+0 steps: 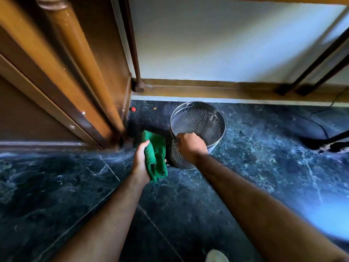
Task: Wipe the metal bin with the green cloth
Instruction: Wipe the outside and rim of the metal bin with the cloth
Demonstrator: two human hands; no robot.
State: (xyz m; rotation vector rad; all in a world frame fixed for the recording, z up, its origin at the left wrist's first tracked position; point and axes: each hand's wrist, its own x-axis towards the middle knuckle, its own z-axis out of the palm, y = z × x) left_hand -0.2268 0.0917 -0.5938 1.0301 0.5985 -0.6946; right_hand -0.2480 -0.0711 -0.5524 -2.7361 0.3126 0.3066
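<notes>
A round perforated metal bin [202,121] stands upright on the dark marble floor near the wall. My right hand [190,145] grips its near rim, fingers hooked over the edge. My left hand [140,163] holds a folded green cloth [155,157] just left of the bin, close to its side; whether cloth and bin touch is unclear. The bin looks empty inside.
A brown wooden door and frame [79,95] rise at the left. A white wall with a wooden skirting [217,89] runs behind the bin. Dark metal legs [306,74] and a cable [321,127] are at the right. A small red bit [133,109] lies by the door.
</notes>
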